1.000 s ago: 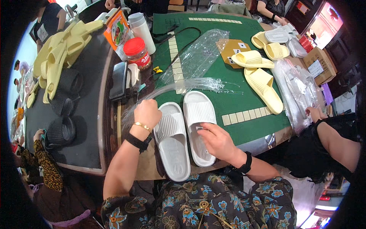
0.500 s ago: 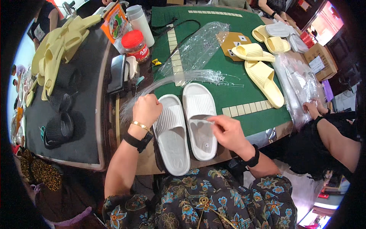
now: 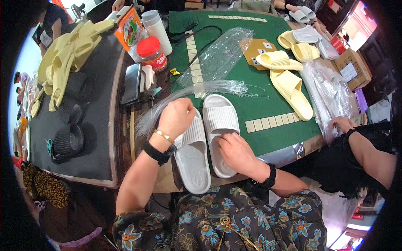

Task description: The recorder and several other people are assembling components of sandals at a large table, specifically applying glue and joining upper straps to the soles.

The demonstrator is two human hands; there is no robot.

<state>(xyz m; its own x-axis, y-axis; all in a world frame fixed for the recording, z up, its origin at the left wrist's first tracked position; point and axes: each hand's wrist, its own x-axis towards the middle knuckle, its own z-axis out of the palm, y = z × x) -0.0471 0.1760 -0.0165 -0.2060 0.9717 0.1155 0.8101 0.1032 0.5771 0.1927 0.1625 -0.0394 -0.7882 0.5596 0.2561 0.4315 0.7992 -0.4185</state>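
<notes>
A pair of light grey slide slippers lies side by side before me, toes pointing away. My left hand (image 3: 176, 119) is curled closed over the strap of the left slipper (image 3: 193, 163); what its fingers hold, if anything, is hidden. At the right slipper (image 3: 220, 115), my right hand (image 3: 238, 152) has its fingertips bunched at the rear edge of the strap, partly inside the opening. Whatever is between them is too small to make out. Just beyond my left hand lies a bundle of thin clear plastic strands (image 3: 226, 87) with small knobbed ends.
Yellow slippers (image 3: 291, 90) sit at the right beside clear plastic bags (image 3: 328, 94) and a cardboard box (image 3: 351, 69). A red-lidded jar (image 3: 151, 53), white bottle (image 3: 157, 31) and phone (image 3: 132, 83) stand left. Black slippers (image 3: 69, 140) rest farther left. Another person's hand (image 3: 343, 124) touches the bags.
My left hand has moved right, over the left slipper's strap. My right hand has moved left and down to the right slipper's strap opening. Grey slippers now show in a person's hands at the far right.
</notes>
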